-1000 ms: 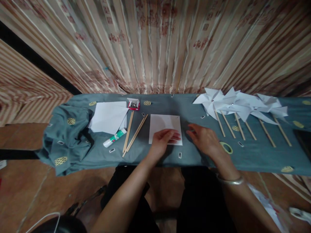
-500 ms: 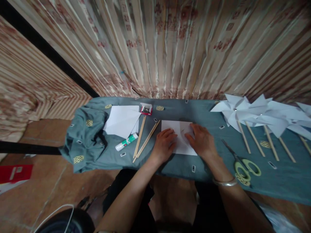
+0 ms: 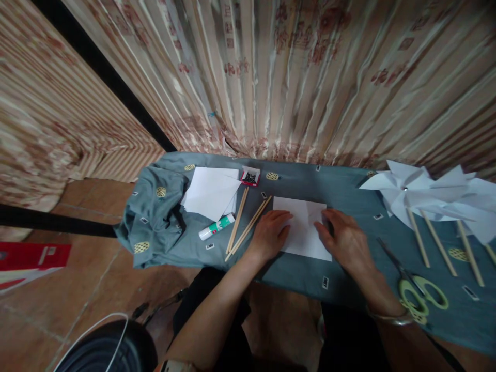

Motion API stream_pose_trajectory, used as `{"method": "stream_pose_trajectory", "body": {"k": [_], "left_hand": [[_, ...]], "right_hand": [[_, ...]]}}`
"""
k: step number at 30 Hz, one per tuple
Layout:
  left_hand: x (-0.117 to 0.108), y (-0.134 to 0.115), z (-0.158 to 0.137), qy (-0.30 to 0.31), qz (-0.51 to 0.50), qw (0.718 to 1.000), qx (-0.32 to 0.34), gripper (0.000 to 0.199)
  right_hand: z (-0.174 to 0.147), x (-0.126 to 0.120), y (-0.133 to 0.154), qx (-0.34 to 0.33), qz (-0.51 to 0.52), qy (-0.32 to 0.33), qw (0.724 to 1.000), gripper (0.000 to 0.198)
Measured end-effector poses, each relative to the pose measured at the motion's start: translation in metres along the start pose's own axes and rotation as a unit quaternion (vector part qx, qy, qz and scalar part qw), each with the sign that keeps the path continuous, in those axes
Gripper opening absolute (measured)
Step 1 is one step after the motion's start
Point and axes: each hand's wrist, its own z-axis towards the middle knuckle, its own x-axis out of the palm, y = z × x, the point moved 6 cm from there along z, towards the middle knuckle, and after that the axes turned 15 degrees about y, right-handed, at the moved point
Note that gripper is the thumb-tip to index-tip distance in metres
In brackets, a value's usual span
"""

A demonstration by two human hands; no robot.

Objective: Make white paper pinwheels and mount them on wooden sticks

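A square white sheet of paper [image 3: 301, 232] lies flat on the cloth-covered table in front of me, with faint crease lines across it. My left hand [image 3: 270, 233] rests on its left edge, fingers stretched over the paper. At the right edge lies my right hand [image 3: 346, 238], thumb apart from the fingers and touching the sheet. Neither hand grips anything. Left of the paper are several thin wooden sticks [image 3: 248, 229] and a green-and-white glue stick [image 3: 217, 227]. Scissors with light green handles [image 3: 414, 284] lie to the right of my right hand.
A stack of white paper [image 3: 211, 191] sits at the left, beside a small red box [image 3: 250, 176] of dark metal pieces. Several paper pinwheels [image 3: 414, 194] on sticks overlap at the right. A pleated curtain [image 3: 263, 77] hangs behind the table [image 3: 294, 178].
The camera view has shifted, so the table things appear farther right. My right hand has drawn back from the paper's middle toward its right edge. My left hand stays on the left side.
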Motion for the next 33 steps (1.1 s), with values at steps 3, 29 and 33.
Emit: {"method": "stream_pose_trajectory", "body": {"k": [3,29,33], "left_hand": [[-0.024,0.009,-0.012,-0.062,-0.002,0.998,0.0,0.019],[-0.142,0.079,-0.142,-0.141,0.003,0.941,-0.309,0.028],[-0.117,0.049,-0.117,-0.148,-0.186,0.929,-0.284,0.042]], "right_hand": [[0.0,-0.001,-0.003,0.005,0.005,0.013,1.0,0.038],[-0.011,-0.019,-0.036,-0.003,0.091,-0.011,0.996,0.036],[-0.013,-0.034,-0.019,0.015,0.246,-0.02,0.969,0.029]]}}
